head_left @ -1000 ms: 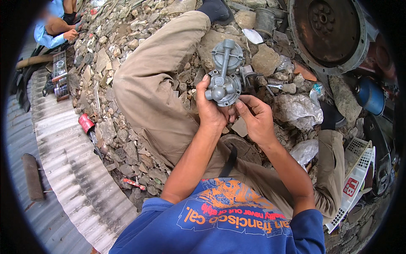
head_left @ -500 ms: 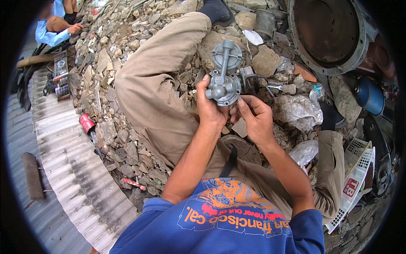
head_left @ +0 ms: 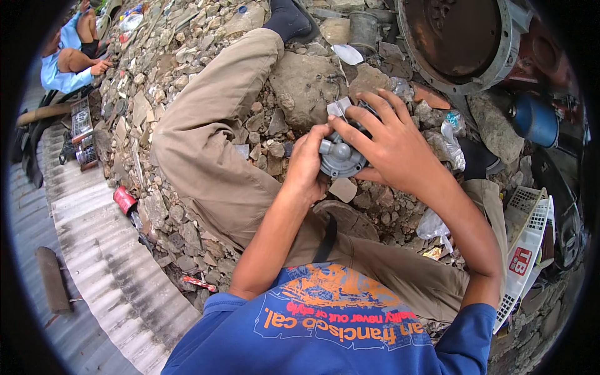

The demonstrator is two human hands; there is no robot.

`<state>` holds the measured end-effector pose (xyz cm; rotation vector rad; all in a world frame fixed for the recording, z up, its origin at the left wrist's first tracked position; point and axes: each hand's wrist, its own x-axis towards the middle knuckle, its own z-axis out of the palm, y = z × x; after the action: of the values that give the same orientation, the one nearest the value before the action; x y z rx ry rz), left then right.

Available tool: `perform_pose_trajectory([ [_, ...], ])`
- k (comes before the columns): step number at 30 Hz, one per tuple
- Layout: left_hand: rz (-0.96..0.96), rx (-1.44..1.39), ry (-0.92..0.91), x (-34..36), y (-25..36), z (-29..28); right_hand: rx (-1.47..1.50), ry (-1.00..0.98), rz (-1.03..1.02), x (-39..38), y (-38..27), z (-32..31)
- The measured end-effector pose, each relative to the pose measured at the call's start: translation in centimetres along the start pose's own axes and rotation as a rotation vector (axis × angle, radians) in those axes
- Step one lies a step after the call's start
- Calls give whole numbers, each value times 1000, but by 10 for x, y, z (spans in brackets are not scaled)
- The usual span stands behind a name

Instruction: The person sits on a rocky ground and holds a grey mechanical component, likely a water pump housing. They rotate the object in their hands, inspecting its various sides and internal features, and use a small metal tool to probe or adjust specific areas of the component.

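Between my hands, above the rubble in front of me, is a grey cast-metal part [head_left: 342,157] with a round bolted flange and a domed top with a short pipe stub. My left hand [head_left: 307,164] is closed around its left side, thumb up by the pipe stub. From the right, my right hand [head_left: 400,140] reaches over it, thumb beneath and fingers curved across the top. That hand hides the far end of the part. A flat stone piece [head_left: 343,189] lies just below it on the ground.
Rubble [head_left: 187,231] surrounds my legs. A large round metal housing [head_left: 465,47] and a blue canister [head_left: 535,122] stand at the right, above a white plastic basket [head_left: 524,262]. At the left are corrugated sheeting [head_left: 106,256], a red can [head_left: 124,200] and another person's hand [head_left: 100,67].
My right hand has moved from the lower right edge of the metal part up over its top. The part has turned, and its far round housing is now covered. The view has shifted slightly.
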<state>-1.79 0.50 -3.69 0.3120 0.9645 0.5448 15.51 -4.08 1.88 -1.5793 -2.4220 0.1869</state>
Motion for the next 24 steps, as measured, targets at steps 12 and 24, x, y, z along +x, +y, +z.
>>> perform_pose_trajectory([
  [12,-56,-64,-168,-11,20,23,-42,26,32,-11,10,-19],
  [24,230,-76,-185,-3,1,48,256,99,199,-3,35,-41],
])
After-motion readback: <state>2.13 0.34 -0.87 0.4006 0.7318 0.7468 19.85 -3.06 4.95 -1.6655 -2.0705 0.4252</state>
